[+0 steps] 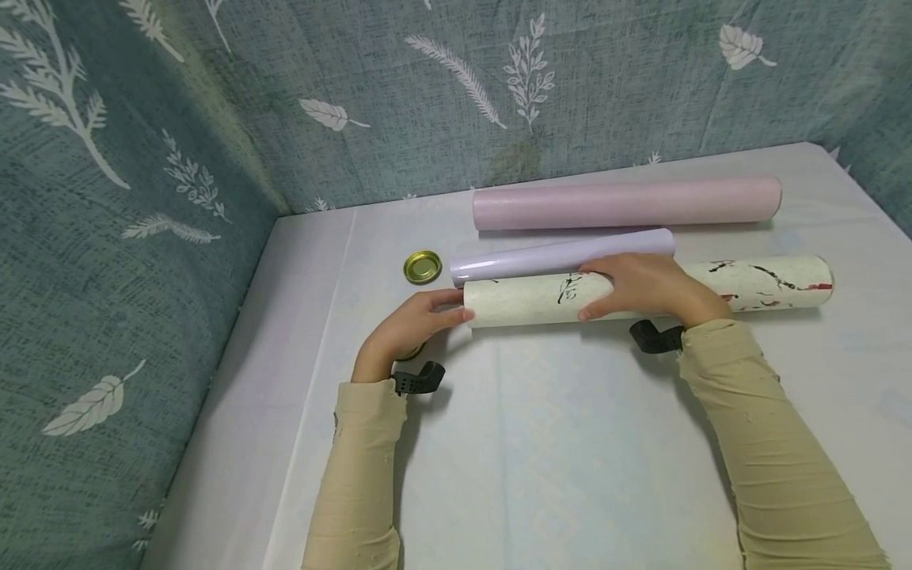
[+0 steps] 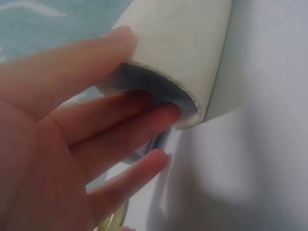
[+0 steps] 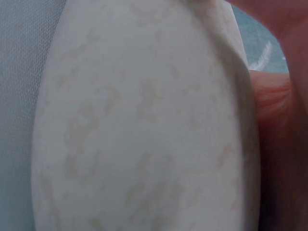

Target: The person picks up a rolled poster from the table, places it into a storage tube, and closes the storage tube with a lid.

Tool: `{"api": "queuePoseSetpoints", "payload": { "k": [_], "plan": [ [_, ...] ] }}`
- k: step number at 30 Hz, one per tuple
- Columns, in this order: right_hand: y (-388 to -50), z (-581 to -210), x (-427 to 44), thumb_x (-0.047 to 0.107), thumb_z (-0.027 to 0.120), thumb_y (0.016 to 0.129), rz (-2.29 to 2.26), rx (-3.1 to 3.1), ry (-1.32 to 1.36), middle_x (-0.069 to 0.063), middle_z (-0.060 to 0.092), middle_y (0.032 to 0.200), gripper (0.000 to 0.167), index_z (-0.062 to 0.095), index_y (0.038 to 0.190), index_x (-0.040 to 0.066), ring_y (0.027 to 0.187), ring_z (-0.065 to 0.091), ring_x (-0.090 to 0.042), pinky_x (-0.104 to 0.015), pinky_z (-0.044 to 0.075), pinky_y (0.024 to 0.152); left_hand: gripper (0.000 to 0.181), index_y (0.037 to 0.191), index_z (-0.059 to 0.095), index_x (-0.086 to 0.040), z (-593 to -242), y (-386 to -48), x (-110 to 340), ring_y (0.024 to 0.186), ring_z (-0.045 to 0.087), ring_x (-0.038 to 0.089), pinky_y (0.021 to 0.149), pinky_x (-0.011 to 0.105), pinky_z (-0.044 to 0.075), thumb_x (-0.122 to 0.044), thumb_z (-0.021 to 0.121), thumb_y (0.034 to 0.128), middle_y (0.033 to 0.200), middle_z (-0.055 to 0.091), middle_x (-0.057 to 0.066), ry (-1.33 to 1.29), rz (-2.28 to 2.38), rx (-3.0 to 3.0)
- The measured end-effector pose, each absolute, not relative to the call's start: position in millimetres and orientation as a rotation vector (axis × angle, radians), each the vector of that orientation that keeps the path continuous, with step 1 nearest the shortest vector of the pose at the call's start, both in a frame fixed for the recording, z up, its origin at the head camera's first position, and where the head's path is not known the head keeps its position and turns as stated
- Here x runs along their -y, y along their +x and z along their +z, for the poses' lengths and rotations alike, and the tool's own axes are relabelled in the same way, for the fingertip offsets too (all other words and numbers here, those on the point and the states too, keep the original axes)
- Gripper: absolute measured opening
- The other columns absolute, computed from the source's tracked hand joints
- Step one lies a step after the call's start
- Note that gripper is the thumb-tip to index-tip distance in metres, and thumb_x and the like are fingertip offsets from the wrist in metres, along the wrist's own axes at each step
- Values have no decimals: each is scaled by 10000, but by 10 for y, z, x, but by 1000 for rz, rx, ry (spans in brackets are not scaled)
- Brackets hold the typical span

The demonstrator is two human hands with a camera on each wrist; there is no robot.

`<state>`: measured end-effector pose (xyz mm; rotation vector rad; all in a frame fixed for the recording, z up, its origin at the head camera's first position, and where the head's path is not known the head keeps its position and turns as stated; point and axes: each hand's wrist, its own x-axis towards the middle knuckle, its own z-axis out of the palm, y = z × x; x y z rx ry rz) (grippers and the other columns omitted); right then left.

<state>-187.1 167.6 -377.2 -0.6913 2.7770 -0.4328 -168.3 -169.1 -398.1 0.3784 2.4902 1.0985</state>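
1 patterned tube (image 1: 527, 301) at centre-right of frame could roll if the right hand (image 1: 644, 285) clamped round it slackens while the left hand (image 1: 420, 321) pinches its rim (image 2: 194, 116).

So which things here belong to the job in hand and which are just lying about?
In use, apparently:
patterned cream tube
right hand, holding it
left hand, at its open end

Probably just lying about:
pink tube
lilac tube
gold lid
second gold piece, mostly hidden
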Motion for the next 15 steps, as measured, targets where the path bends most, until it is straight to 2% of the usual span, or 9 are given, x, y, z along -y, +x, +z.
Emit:
{"api": "queuePoseSetpoints", "payload": {
  "k": [5,8,15],
  "plan": [
    [-1872,-3775,-1678,737,582,600,-435,-2773,-686,-36,473,1298,885,478,1289,190,1182,419,-279,-504,337,892,532,1200,540,-226,-3963,-1686,1730,1107,444,81,943,341,332,-551,578,780,1120,561,-97,406,1032,-2516],
    [-1874,-3776,-1680,737,584,598,-438,-2765,-683,-34,465,1306,893,471,1297,192,1191,411,-278,-504,334,897,478,1170,554,-206,-3925,-1681,1775,1033,494,100,902,339,367,-507,582,800,1048,586,-70,426,985,-2532],
    [-1872,-3772,-1683,725,597,599,-464,-2741,-667,-34,453,1316,894,460,1306,196,1199,400,-282,-511,327,899,434,1168,549,-152,-3834,-1660,1876,998,516,162,876,368,382,-444,546,848,1045,586,1,324,866,-2627]
  ]
}}
